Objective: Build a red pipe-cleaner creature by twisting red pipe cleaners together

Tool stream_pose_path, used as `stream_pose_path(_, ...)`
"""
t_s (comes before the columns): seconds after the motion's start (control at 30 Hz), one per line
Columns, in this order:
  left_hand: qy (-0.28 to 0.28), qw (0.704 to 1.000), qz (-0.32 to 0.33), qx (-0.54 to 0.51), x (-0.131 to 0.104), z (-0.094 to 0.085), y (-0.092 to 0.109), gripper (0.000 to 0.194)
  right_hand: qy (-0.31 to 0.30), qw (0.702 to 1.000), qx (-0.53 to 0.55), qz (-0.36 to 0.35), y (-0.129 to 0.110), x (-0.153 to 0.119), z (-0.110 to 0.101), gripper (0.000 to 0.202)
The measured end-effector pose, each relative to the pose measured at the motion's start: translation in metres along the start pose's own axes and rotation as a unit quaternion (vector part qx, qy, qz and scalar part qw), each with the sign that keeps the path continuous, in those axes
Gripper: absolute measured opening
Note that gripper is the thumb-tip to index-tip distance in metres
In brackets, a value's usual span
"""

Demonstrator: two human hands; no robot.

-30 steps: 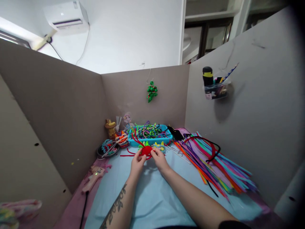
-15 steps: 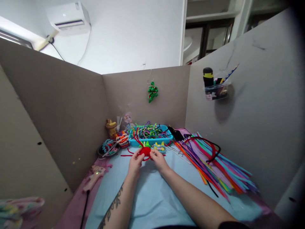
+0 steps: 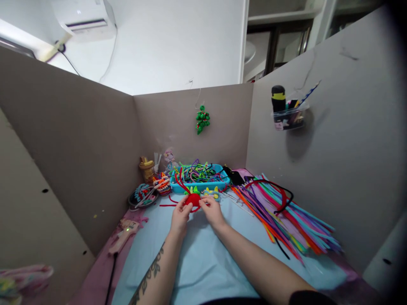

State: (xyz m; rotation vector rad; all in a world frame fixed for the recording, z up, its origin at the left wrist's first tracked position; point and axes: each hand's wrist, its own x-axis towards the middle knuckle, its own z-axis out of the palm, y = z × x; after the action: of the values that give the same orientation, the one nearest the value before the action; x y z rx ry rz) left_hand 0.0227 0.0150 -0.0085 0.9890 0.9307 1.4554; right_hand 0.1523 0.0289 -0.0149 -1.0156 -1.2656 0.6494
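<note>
Between my two hands is a red pipe-cleaner piece (image 3: 192, 200), a rounded body with long red stems sticking up and out to the left. My left hand (image 3: 182, 212) pinches its left side between thumb and fingers. On the right edge, my right hand (image 3: 210, 211) is closed with thumb and fingertips together. Just behind the red piece lie a green pipe-cleaner shape (image 3: 192, 190) and a blue-and-yellow one (image 3: 211, 193). The fingers hide part of the red body's lower edge.
A blue tray (image 3: 199, 186) of tangled pipe-cleaner pieces stands at the back. Bundled coloured pipe cleaners (image 3: 286, 216) spread at right, beside scissors (image 3: 238, 203). A dark bowl (image 3: 143, 199) and a pink glue gun (image 3: 124, 237) are on the left. Grey panels (image 3: 190, 144) enclose the table.
The view has shifted slightly. Both hands keep their grip on the red piece, which looks turned a little between the fingers.
</note>
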Motion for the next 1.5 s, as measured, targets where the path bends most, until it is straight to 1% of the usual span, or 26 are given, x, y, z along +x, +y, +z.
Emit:
stream_pose_path(0.1, 0.002, 1.0, 0.004, 0.0, -0.001, 0.001, 0.001, 0.069, 0.001, 1.0, 0.019, 0.017, 0.003, -0.003, 0.004, 0.021)
stream_pose_path(0.23, 0.012, 1.0, 0.02, 0.001, -0.004, 0.004, 0.002, 0.067, 0.014, 0.994, 0.075, 0.079, 0.005, -0.007, 0.01, 0.025)
stream_pose_path(0.33, -0.006, 0.999, 0.044, -0.007, -0.004, 0.005, 0.002, 0.061, -0.017, 0.979, 0.158, 0.124, 0.003, -0.009, 0.013, 0.029)
stream_pose_path(0.4, -0.012, 0.998, 0.059, -0.01, -0.004, 0.005, 0.001, 0.057, -0.038, 0.973, 0.186, 0.131, 0.001, -0.01, 0.014, 0.033)
stream_pose_path(0.63, -0.013, 0.997, 0.074, 0.025, -0.003, 0.005, 0.0, 0.054, -0.069, 0.981, 0.145, 0.105, 0.006, -0.008, 0.01, 0.037)
stream_pose_path(0.73, -0.013, 0.997, 0.074, 0.033, -0.003, 0.007, -0.001, 0.055, -0.07, 0.985, 0.126, 0.096, 0.01, -0.005, 0.01, 0.039)
stream_pose_path(0.83, -0.002, 0.998, 0.048, 0.033, -0.005, 0.008, 0.0, 0.065, -0.057, 0.989, 0.1, 0.091, 0.013, -0.002, 0.009, 0.04)
stream_pose_path(0.93, 0.012, 1.0, -0.002, 0.025, -0.005, 0.007, 0.003, 0.079, -0.051, 0.991, 0.078, 0.094, 0.012, 0.001, 0.006, 0.04)
stream_pose_path(1.03, 0.006, 0.999, -0.041, 0.004, -0.004, 0.003, 0.006, 0.081, -0.092, 0.992, 0.057, 0.07, 0.008, 0.003, 0.002, 0.038)
stream_pose_path(1.1, 0.012, 0.999, -0.047, -0.016, -0.003, -0.001, 0.007, 0.08, -0.117, 0.992, 0.028, 0.042, 0.005, 0.004, -0.001, 0.034)
stream_pose_path(1.13, 0.022, 0.998, -0.045, -0.026, -0.002, -0.003, 0.006, 0.08, -0.109, 0.994, 0.011, 0.026, 0.003, 0.004, -0.002, 0.031)
stream_pose_path(1.27, 0.056, 0.997, -0.029, -0.04, 0.002, -0.006, 0.004, 0.078, -0.035, 0.996, -0.067, -0.042, -0.005, 0.0, -0.003, 0.014)
stream_pose_path(1.33, 0.056, 0.998, -0.023, -0.033, 0.003, -0.006, 0.002, 0.076, -0.037, 0.993, -0.098, -0.059, -0.007, -0.004, -0.001, 0.01)
stream_pose_path(1.4, 0.054, 0.998, -0.013, -0.025, 0.002, -0.005, 0.002, 0.075, -0.042, 0.991, -0.107, -0.062, -0.007, -0.008, 0.002, 0.012)
stream_pose_path(1.47, 0.053, 0.998, 0.004, -0.018, 0.001, -0.003, 0.003, 0.073, -0.04, 0.993, -0.099, -0.052, -0.004, -0.01, 0.005, 0.016)
stream_pose_path(1.5, 0.051, 0.999, 0.012, -0.015, 0.0, -0.002, 0.004, 0.073, -0.039, 0.994, -0.092, -0.038, -0.003, -0.01, 0.006, 0.013)
